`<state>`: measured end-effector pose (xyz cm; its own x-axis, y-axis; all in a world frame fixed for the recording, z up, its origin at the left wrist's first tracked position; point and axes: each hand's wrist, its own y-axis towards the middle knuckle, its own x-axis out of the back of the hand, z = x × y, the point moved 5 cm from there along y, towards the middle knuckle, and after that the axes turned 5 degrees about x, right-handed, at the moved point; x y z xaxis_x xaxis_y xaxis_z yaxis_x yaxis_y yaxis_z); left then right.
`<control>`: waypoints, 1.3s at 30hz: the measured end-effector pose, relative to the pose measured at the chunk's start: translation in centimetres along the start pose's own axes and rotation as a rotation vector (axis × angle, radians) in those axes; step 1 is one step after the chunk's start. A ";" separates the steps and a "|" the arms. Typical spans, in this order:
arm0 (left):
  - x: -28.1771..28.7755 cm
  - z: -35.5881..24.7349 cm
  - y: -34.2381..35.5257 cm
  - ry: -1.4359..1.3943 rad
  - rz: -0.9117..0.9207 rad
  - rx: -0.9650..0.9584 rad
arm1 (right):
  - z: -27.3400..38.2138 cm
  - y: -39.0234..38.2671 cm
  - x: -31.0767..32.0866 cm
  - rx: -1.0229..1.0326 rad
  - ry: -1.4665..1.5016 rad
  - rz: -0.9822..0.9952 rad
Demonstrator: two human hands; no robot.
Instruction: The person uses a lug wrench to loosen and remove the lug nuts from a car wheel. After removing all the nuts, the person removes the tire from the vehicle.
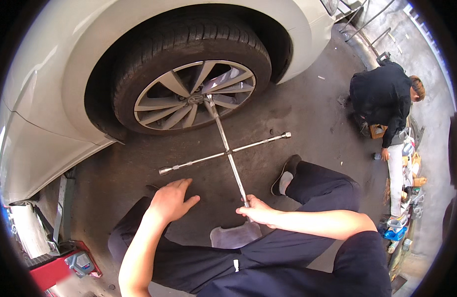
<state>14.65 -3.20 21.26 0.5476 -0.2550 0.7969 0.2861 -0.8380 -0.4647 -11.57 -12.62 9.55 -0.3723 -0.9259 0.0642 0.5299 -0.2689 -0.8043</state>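
Observation:
A chrome four-way lug wrench (227, 148) reaches from the car's wheel (194, 96) toward me, its far socket at the lug nuts beside the hub cap. My right hand (258, 210) is closed around the near end of its shaft. Just below the wrench's left arm, my left hand (174, 200) hovers with the thumb spread from the fingers, holding nothing. The wheel has silver spokes and a dark tyre (188, 47), and it sits within the arch of a white car (50, 74). Whether the socket is fully seated on a nut cannot be made out.
Between my legs is a grey low seat (236, 235). A red machine (60, 272) with a grey device (80, 263) stands at the lower left, near a metal post (64, 208). At right, a person in black (382, 94) bends over a cluttered strip of tools and parts (411, 173).

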 end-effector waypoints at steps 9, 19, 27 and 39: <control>0.6 -0.9 2.1 0.172 -0.206 -0.051 | -0.3 -0.7 1.5 0.066 0.035 -0.040; -9.0 7.1 5.5 0.226 0.044 0.051 | 2.1 -2.4 0.7 0.107 0.096 0.005; -5.4 -1.6 3.4 -0.016 0.161 -0.081 | 0.8 -0.5 0.5 0.084 0.069 -0.067; -5.9 1.6 2.5 0.125 0.142 0.005 | -0.8 0.7 0.3 0.037 0.124 -0.047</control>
<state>13.41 -2.99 14.76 0.4808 -0.4285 0.7650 0.2175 -0.7869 -0.5775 -11.94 -12.87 8.53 -0.4875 -0.8728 0.0259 0.5363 -0.3227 -0.7799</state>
